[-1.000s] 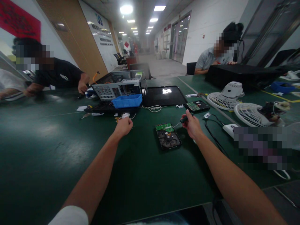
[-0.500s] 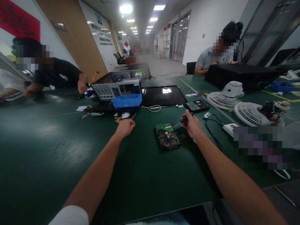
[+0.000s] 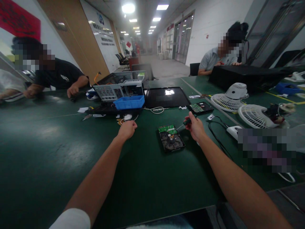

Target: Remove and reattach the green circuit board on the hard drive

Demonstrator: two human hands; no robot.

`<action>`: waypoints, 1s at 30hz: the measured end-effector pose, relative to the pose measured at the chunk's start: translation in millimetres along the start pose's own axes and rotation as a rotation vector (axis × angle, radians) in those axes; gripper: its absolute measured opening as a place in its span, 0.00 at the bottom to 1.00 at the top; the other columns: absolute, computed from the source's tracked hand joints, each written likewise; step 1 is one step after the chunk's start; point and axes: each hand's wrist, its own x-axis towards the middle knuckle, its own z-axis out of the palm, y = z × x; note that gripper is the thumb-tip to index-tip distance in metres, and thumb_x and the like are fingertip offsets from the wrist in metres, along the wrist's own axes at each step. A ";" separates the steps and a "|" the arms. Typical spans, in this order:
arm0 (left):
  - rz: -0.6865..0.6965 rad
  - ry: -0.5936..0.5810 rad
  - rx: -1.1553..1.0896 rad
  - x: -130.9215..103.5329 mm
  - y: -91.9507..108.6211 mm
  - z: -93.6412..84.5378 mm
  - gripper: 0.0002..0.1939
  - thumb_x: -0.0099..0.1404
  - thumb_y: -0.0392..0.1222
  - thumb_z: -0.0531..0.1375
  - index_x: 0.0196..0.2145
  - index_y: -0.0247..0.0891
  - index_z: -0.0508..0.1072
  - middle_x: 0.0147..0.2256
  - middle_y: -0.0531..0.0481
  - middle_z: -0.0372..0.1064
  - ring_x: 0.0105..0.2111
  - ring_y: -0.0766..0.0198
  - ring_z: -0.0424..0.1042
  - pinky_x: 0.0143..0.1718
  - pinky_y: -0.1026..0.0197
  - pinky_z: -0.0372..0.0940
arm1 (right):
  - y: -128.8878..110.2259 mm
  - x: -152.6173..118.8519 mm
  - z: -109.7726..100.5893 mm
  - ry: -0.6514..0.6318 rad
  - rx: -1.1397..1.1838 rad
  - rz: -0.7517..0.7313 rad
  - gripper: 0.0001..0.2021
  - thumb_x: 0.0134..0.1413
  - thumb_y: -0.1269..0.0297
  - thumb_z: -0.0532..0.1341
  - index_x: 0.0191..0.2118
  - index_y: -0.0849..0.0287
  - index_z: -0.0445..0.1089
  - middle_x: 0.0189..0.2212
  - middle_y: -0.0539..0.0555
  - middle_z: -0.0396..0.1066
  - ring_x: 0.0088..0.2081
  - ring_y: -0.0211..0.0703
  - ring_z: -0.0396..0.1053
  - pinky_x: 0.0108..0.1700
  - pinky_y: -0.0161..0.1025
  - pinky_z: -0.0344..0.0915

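Note:
A hard drive (image 3: 172, 141) with a green circuit board lies on the green table (image 3: 140, 190) between my hands. Just right of it, my right hand (image 3: 194, 128) grips a screwdriver (image 3: 188, 121) with a dark handle, its thin shaft pointing left to the board's edge. My left hand (image 3: 128, 129) is left of the drive, its fingers pinched together; anything between them is too small to make out. Beyond my left hand sit a white plug-like piece (image 3: 128, 117) and a thin white cable. A second hard drive (image 3: 201, 107) lies farther back on the right.
An opened computer case (image 3: 114, 92) stands behind a blue tray (image 3: 130, 102). A black panel (image 3: 166, 97) lies beside it. Two white fan parts (image 3: 230, 97), a power strip (image 3: 232, 131) and dark cables are on the right. One person sits back right, others at left.
The hand of the person in black at the left has moved left and down toward the table. My hands, the screwdriver and the hard drive show almost no movement.

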 end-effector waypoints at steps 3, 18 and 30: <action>-0.010 0.006 -0.003 0.2 -1.6 -4.0 0.11 0.69 0.42 0.58 0.40 0.39 0.80 0.40 0.43 0.80 0.44 0.53 0.77 0.49 0.56 0.67 | 0.2 0.6 -0.2 0.006 -0.003 -0.004 0.21 0.53 0.43 0.69 0.33 0.58 0.72 0.23 0.50 0.74 0.20 0.34 0.67 0.18 0.30 0.61; -0.019 0.006 0.031 -4.8 -1.8 -14.4 0.09 0.66 0.37 0.58 0.34 0.36 0.79 0.36 0.40 0.79 0.40 0.52 0.77 0.46 0.57 0.69 | -2.3 -0.3 1.4 0.012 -0.020 0.013 0.20 0.55 0.43 0.69 0.32 0.57 0.71 0.23 0.50 0.74 0.20 0.35 0.67 0.18 0.32 0.61; 0.032 -0.035 -0.024 -6.0 -6.2 -16.9 0.06 0.61 0.36 0.65 0.38 0.39 0.79 0.39 0.45 0.79 0.42 0.57 0.77 0.46 0.58 0.68 | -0.7 -0.3 1.0 0.007 -0.009 0.005 0.21 0.53 0.43 0.69 0.33 0.58 0.72 0.24 0.50 0.73 0.21 0.34 0.67 0.19 0.29 0.61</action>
